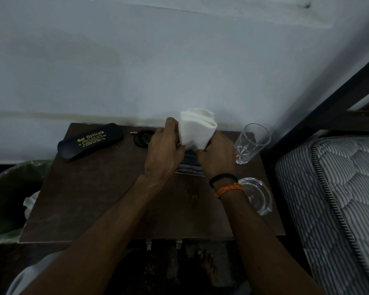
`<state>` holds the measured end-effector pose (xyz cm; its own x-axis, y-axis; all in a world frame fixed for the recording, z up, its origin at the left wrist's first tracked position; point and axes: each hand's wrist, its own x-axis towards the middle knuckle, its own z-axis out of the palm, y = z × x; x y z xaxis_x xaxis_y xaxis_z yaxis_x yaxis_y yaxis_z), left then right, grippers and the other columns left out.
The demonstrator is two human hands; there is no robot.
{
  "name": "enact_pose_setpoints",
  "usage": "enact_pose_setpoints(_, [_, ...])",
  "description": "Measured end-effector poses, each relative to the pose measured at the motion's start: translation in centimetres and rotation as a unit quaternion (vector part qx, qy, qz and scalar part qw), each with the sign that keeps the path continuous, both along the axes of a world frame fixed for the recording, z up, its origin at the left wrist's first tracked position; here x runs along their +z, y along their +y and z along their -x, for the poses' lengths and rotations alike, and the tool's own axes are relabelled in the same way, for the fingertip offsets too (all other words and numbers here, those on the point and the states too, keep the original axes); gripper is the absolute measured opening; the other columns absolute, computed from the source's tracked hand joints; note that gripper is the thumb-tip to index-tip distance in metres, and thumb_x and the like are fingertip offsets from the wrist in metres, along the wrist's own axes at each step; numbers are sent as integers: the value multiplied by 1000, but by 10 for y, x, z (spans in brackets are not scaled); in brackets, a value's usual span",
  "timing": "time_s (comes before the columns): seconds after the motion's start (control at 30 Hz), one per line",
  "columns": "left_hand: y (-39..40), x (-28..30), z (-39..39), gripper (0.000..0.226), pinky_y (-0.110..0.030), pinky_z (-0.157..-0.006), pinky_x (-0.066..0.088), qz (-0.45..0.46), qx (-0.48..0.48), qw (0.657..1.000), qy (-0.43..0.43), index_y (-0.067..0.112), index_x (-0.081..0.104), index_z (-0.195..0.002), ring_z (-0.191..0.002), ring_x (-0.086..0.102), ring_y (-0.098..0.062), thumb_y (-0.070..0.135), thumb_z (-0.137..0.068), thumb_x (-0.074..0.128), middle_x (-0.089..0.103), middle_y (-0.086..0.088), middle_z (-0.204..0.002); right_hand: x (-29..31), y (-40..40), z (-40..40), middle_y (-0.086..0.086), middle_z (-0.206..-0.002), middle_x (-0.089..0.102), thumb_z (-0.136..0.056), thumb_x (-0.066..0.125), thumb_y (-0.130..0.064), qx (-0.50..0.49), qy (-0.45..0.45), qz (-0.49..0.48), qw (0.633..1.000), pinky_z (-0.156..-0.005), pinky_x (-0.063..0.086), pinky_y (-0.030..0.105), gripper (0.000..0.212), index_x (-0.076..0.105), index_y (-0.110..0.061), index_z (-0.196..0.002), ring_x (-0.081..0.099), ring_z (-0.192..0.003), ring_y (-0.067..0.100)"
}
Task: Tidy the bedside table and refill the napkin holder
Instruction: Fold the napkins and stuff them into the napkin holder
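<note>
Gripping a folded wad of napkins (197, 129) between left hand (164, 150) and right hand (216, 155), a person seems to be refilling the dark holder (190, 161) beneath, needing a straight downward push.

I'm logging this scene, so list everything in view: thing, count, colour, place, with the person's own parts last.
Bedside table: one, dark brown, against the wall.
Napkins: one folded bundle, white, held above the table's rear middle.
Napkin holder: one, dark, under the napkins, mostly hidden by the hands.
Spectacle case: one, black with gold lettering, rear left of the table.
Coiled cable: one, black, right of the case.
Drinking glass: one, clear, upright, rear right.
Ashtray: one, clear glass, right edge.
Waste bin: one, green liner, left of the table.
Mattress: one, grey striped, right.
Wall: pale blue-grey, behind.
Left hand: grips the napkins.
Right hand: grips the napkins; black and orange wristbands.
</note>
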<state>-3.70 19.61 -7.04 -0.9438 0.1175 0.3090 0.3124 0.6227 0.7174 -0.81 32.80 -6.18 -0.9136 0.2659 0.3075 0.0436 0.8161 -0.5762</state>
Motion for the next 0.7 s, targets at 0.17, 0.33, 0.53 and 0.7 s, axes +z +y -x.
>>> enact_pose_setpoints(0.17, [-1, 1, 2, 40, -44, -63, 52, 4, 1, 1000, -15, 11, 49, -102, -81, 62, -26, 3, -72, 74, 64, -5, -80, 22, 6, -3, -1, -83, 70, -70, 73, -14, 6, 27, 83, 996, -63, 47, 15, 43, 64, -17, -113, 63, -72, 11])
enact_pose_setpoints(0.33, [-14, 10, 8, 40, -30, -58, 53, -57, -59, 993, -84, 13, 56, -95, -65, 63, -18, 13, -68, 86, 68, -3, -75, 28, 8, -4, -11, -63, 52, -74, 69, -10, 0, 35, 24, 999, -59, 41, 12, 35, 67, -13, -109, 49, -56, 3])
enact_pose_setpoints(0.53, [-28, 16, 12, 31, -19, -68, 55, -96, -74, 988, -98, 12, 61, -97, -72, 68, -12, 8, -74, 81, 74, 1, -80, 25, 10, -2, 4, -77, 69, -76, 67, -11, 10, 28, -19, 999, -69, 47, 23, 33, 66, -10, -110, 62, -72, 17])
enact_pose_setpoints(0.7, [-25, 8, 14, 13, -22, -67, 53, -35, -78, 995, -55, 9, 73, -87, -70, 66, -15, 9, -77, 80, 73, -2, -77, 23, 10, -1, 7, -80, 69, -76, 65, -13, 34, 29, -54, 998, -73, 54, 34, 34, 65, -11, -110, 66, -78, 25])
